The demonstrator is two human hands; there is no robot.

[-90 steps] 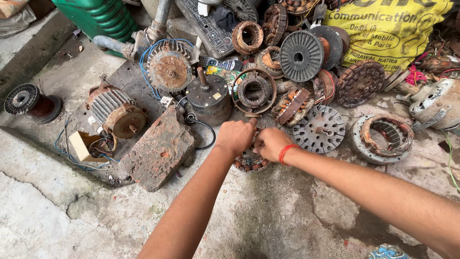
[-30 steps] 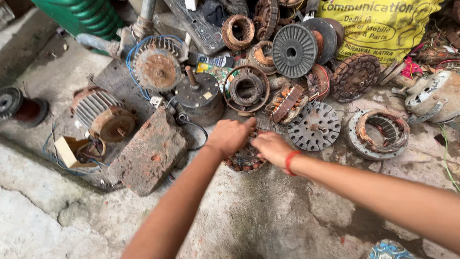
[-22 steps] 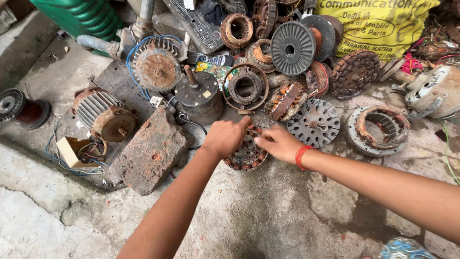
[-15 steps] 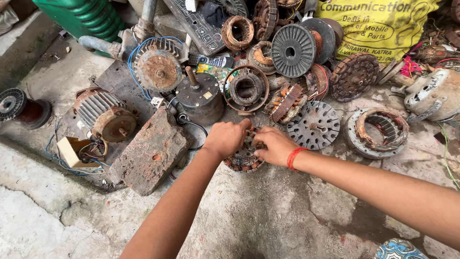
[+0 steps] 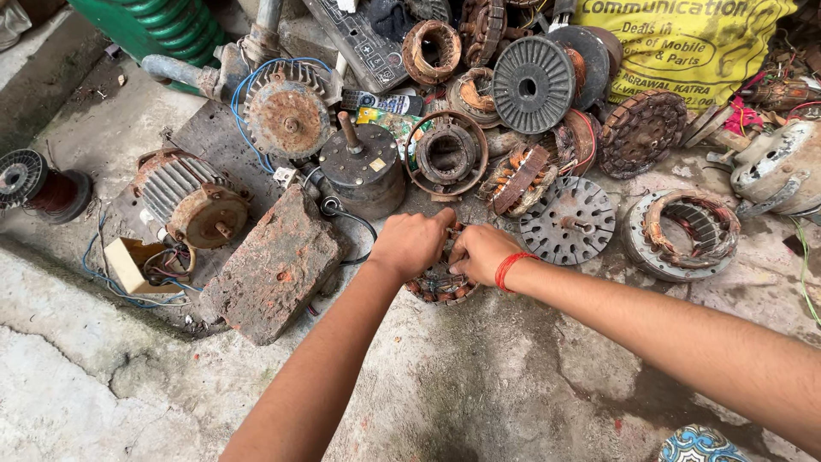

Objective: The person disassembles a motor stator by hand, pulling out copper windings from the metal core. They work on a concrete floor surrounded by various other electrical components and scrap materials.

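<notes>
Both your hands clamp the small round rusty copper-wound stator (image 5: 439, 282) on the concrete floor: left hand (image 5: 412, 242) on its left rim, right hand (image 5: 481, 252) on right. It lies flat, equally near both.

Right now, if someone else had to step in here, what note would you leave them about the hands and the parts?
Left hand: closed on the upper left edge of the wound stator on the concrete floor.
Right hand: gripping its right edge; red band on the wrist.
Stator: lies flat between the brick and the perforated disc, its copper windings in place.
Done: both hands on it.
Left: nothing pulled off it yet, as far as shows.
</notes>
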